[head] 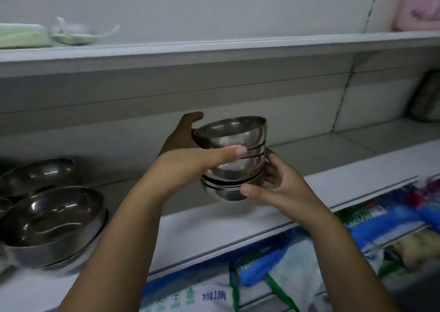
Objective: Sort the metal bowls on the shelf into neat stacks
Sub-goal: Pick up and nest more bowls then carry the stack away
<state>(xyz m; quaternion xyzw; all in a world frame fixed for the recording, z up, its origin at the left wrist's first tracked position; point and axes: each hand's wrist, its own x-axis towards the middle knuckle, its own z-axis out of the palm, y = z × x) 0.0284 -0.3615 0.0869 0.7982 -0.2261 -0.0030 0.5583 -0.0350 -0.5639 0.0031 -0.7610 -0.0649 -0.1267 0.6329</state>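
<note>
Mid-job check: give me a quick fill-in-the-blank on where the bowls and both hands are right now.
1. The left hand grips the stack of small bowls near its ____.
2. The right hand holds the same stack near its ____.
3. The larger bowls sit on the shelf to the ____ of the held stack.

Missing words: top; bottom; left.

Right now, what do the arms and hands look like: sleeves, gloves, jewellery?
The left hand and right hand are bare: no gloves, no rings visible. The forearms are uncovered to the frame's edge: no sleeves, watch or bands.
</note>
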